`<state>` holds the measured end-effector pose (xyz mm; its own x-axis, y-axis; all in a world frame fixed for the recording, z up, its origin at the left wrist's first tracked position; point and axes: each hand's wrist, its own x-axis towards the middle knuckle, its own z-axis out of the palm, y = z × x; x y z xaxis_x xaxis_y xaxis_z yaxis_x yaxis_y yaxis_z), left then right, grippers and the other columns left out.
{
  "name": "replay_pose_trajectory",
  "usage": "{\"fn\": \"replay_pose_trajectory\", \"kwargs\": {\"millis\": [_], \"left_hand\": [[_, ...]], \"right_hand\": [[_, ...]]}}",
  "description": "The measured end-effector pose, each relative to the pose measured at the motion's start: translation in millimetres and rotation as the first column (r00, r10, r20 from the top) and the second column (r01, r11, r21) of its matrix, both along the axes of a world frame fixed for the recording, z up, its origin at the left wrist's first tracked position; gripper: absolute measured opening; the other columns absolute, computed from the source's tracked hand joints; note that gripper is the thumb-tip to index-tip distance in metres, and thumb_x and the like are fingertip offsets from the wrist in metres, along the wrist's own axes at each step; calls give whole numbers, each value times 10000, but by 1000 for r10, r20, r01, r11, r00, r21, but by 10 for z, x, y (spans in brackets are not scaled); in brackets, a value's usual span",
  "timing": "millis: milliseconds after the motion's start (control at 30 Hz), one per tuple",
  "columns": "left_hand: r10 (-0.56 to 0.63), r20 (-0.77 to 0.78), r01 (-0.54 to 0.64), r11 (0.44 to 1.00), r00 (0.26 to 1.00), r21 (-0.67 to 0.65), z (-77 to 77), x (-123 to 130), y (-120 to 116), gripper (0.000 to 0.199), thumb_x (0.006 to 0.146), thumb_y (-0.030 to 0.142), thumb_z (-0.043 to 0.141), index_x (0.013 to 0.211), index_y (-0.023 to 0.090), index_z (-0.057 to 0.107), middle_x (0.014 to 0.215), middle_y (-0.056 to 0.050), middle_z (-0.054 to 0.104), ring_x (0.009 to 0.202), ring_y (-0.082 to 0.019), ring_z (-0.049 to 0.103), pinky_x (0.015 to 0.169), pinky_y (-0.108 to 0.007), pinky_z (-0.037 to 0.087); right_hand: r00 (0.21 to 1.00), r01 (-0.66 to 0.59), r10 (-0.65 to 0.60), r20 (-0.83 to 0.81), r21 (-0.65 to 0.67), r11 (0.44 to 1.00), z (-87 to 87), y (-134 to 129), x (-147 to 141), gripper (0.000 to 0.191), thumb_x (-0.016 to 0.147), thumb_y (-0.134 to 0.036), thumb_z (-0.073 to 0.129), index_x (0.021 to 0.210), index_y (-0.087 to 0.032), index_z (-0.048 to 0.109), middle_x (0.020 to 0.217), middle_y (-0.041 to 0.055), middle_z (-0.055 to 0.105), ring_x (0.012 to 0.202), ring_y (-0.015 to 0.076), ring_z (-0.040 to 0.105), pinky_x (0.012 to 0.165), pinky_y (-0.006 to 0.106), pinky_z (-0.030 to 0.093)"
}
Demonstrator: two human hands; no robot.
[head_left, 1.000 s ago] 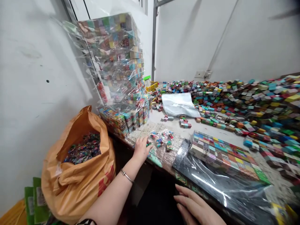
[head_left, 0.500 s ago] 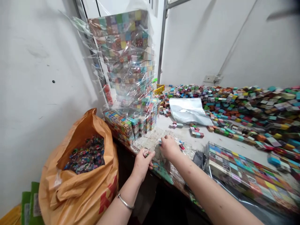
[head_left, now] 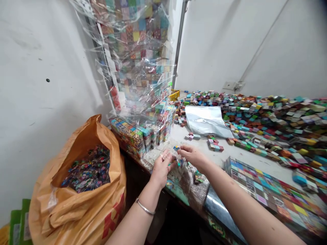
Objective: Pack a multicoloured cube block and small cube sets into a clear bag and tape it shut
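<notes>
On the table's near edge, my left hand (head_left: 161, 169) has its fingers stretched out and the thumb apart. My right hand (head_left: 192, 156) faces it, fingers extended loosely. Between the two hands lie small colourful pieces (head_left: 180, 162), too small to name. A tiny blue-and-yellow piece (head_left: 176, 148) is at my right fingertips; whether they touch it I cannot tell. Crumpled clear plastic (head_left: 187, 178) spreads below my hands over the edge, with several green and brown pieces (head_left: 199, 177) beside my right wrist.
An orange sack (head_left: 112, 190) of small wrapped items stands open at left. A tall plastic-wrapped stack of patterned boxes (head_left: 138, 68) rises behind. Heaped small coloured boxes (head_left: 268, 115), a silvery sheet (head_left: 208, 120) and a wrapped block of boxes (head_left: 270, 190) occupy the right.
My hands have come closer together. My left hand has moved right and its fingers have opened from a pinch. My right fingers have straightened. Pieces now show between them. The view has shifted slightly.
</notes>
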<state>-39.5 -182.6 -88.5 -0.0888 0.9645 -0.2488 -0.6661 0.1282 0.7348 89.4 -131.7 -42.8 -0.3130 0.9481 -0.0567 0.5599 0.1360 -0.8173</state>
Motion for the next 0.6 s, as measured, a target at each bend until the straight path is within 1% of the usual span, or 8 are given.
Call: {"fn": "replay_pose_trajectory", "kwargs": {"millis": [100,167,267,367,467,533,600], "left_hand": [[-8,-17,8,1000,1000,7,69,98,110,571,691,304,727,1212,214,512,1094,-84,604,794,-148,623,573,-204,519],[27,-46,-27,1000,999,-7,98,153,169,607,667,282,744,1216,196,501,988,-79,629,706,-137,620,515,-192,494],[97,-65,-99,995,993,-21,102,218,230,508,655,230,745,1113,139,546,857,-65,636,635,-122,610,515,-187,484],[148,-50,-149,988,988,-26,89,254,262,402,679,247,718,1026,133,549,839,-61,630,624,-123,610,490,-184,470],[193,-21,-194,981,981,-17,90,232,277,363,706,276,693,1006,151,530,868,-59,621,676,-133,621,526,-199,493],[236,-8,-236,972,972,-3,103,181,274,342,733,297,672,1009,172,513,893,-47,609,729,-127,622,599,-223,522],[260,-5,-260,965,965,13,123,126,248,337,741,310,669,1009,189,505,919,-36,595,774,-124,616,658,-251,537]], "right_hand": [[994,-64,62,-92,-20,998,-31,-87,-29,205,744,-256,480,832,-159,637,670,-25,609,593,104,519,548,206,400],[990,-69,67,-123,-12,998,-51,-113,-58,182,701,-196,491,802,-152,636,625,-28,590,572,103,508,524,204,387],[986,-48,48,-160,1,999,-68,-126,-114,226,636,-94,473,800,-135,624,644,-17,597,598,108,530,536,204,401],[982,7,-7,-188,0,1000,-66,-129,-152,379,599,-41,463,945,-117,598,757,15,628,609,106,550,542,208,425],[973,92,-90,-211,0,996,-15,-124,-110,456,610,-43,490,1060,-100,542,890,63,620,590,90,537,531,215,432],[963,135,-133,-236,-7,991,63,-113,-39,433,640,-70,513,1072,-99,532,945,88,606,614,89,539,550,219,444],[947,168,-165,-275,-15,986,159,-102,27,402,685,-117,528,1086,-101,520,982,105,595,689,101,558,602,227,465]]}}
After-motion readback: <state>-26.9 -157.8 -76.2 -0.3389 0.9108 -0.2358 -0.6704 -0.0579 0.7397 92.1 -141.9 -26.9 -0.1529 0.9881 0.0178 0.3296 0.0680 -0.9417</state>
